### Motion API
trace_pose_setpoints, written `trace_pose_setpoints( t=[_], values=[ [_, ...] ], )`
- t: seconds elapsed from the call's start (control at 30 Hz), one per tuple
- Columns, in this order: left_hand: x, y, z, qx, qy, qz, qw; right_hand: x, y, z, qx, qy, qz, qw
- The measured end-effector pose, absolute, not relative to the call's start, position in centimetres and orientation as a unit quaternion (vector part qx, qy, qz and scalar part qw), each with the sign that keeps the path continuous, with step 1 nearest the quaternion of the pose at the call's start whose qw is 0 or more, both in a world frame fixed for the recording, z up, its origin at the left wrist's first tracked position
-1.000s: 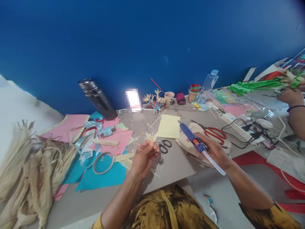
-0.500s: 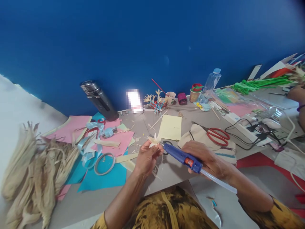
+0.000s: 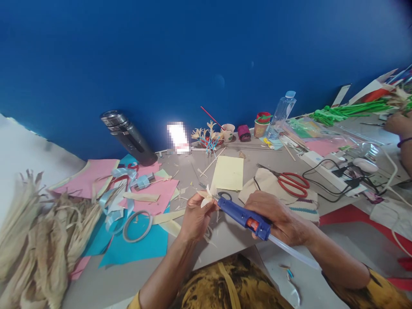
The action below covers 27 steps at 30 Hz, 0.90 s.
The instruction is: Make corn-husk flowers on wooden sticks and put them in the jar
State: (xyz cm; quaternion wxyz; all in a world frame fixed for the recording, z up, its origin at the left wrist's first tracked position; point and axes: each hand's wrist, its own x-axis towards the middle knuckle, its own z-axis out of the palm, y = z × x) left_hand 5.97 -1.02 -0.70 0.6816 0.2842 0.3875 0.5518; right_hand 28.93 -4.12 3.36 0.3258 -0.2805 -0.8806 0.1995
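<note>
Between the fingertips of my left hand (image 3: pixel 197 216) is a small cream flower (image 3: pixel 206 196) with pointed petals. My right hand (image 3: pixel 277 216) is wrapped round a blue glue gun (image 3: pixel 240 214), a clear glue stick (image 3: pixel 294 253) poking out of its back end. The gun's nozzle points left and meets the flower's side; whether it touches the petals I cannot tell. Below and behind the nozzle lies a small pair of dark-handled scissors (image 3: pixel 225 196), partly covered. A pale yellow paper sheet (image 3: pixel 229 172) lies just beyond the hands.
Dried husks (image 3: pixel 51 249) and a roll of tape (image 3: pixel 137 226) on coloured paper lie left. A dark flask (image 3: pixel 130 137) leans at the wall. Red-handled scissors (image 3: pixel 292 184) rest on cloth, near a power strip (image 3: pixel 331 171) with cables. Another person's hand (image 3: pixel 399 124) shows far right.
The view has shifted slightly, moving the table's things a little left in the picture. Both hands keep their holds, with the gun's nozzle still at the flower.
</note>
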Motion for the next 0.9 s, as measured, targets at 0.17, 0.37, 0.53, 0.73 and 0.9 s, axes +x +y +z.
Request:
trace_pose_setpoints(
  t=[0.17,0.37,0.53,0.73,0.9],
  values=[
    [6.0,-1.1,-0.6,0.287,0.388,0.551,0.680,28.9,-4.1,3.0,-0.281,-0.881,0.206,0.320],
    [5.9,-1.2,-0.6,0.290,0.391,0.547,0.681,29.0,-4.0,2.4,-0.272,-0.885,0.196,0.323],
    [5.8,-1.0,-1.0,0.290,0.399,0.545,0.678,29.1,-4.0,2.1,-0.279,-0.885,0.189,0.321],
    [5.9,-1.1,-0.9,0.283,0.397,0.541,0.685,29.1,-4.1,2.1,-0.284,-0.885,0.183,0.320],
    [5.8,-1.1,-0.9,0.269,0.398,0.539,0.691,28.9,-4.1,2.5,-0.289,-0.889,0.177,0.309]
  ],
)
